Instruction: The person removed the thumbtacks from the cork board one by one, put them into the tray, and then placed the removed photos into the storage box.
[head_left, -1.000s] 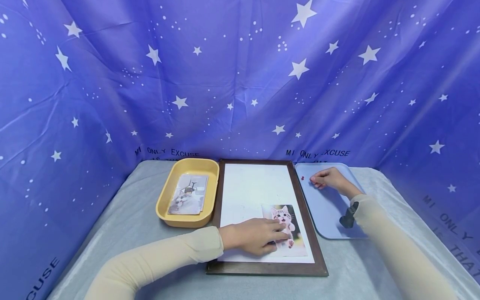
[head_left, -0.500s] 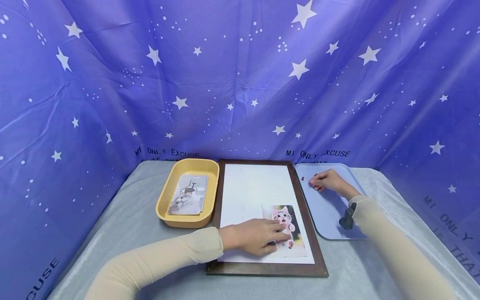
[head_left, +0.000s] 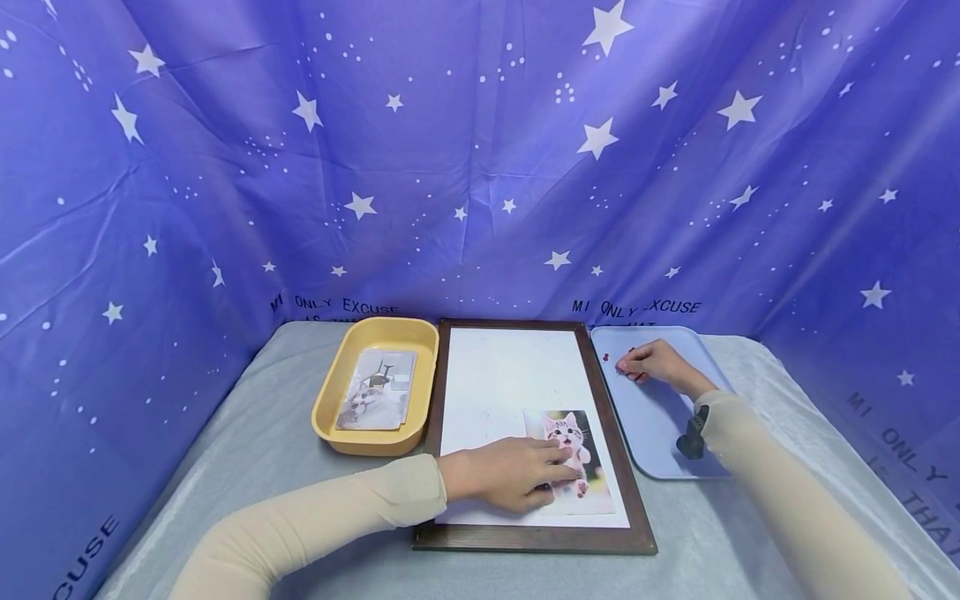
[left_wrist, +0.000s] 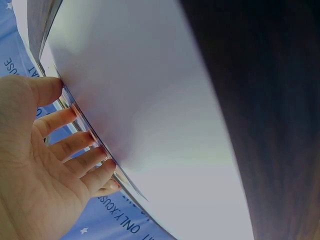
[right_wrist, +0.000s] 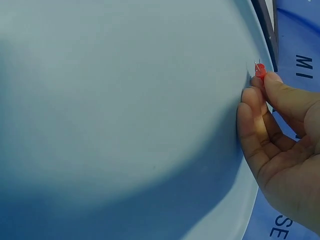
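My left hand rests with extended fingers on a kitten photo, which lies on the lower right of a white board with a dark wooden frame. The left wrist view shows the fingertips against the photo's surface, edge-on. Over the far part of a blue tray, my right hand pinches a red push pin between thumb and index finger. Its metal point faces away from the fingers. Another red pin lies on the tray, left of that hand.
To the board's left stands a yellow bin with several photos inside. A grey cloth covers the table. Behind and at the sides hangs a blue star-printed curtain. The board's right edge adjoins the tray.
My right hand has shifted slightly left over the tray, and a bit of red now shows just behind its fingers. The left hand and the photo have stayed put.
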